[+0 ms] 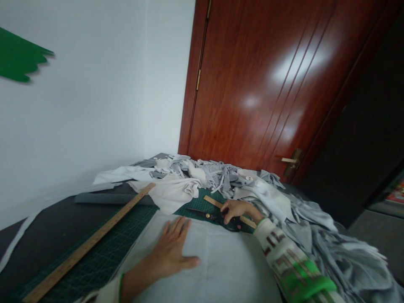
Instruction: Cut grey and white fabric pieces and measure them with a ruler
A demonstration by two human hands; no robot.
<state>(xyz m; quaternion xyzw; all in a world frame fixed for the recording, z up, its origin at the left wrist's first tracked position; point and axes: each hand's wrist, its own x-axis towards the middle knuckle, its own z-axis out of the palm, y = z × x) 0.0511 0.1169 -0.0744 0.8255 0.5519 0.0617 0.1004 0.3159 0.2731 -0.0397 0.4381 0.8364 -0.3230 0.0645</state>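
A pale grey-white sheet of fabric (221, 261) lies flat on the green cutting mat (101, 242). My left hand (172, 248) presses on the fabric with fingers spread and thumb out to the side. Just beyond the fabric's far edge, my right hand (232, 209) has its fingers curled at the dark handles of a pair of scissors (208, 215). The blades point left. A short wooden ruler (212, 201) passes under or behind my right hand; the middle of it is hidden.
A long wooden ruler (91, 240) lies diagonally on the left. Fabric scraps (208, 172) are heaped along the back, with grey cloth (318, 235) piled on the right. A pale cloth (173, 193) lies beyond my left hand. Behind stand a white wall and a wooden door (246, 84).
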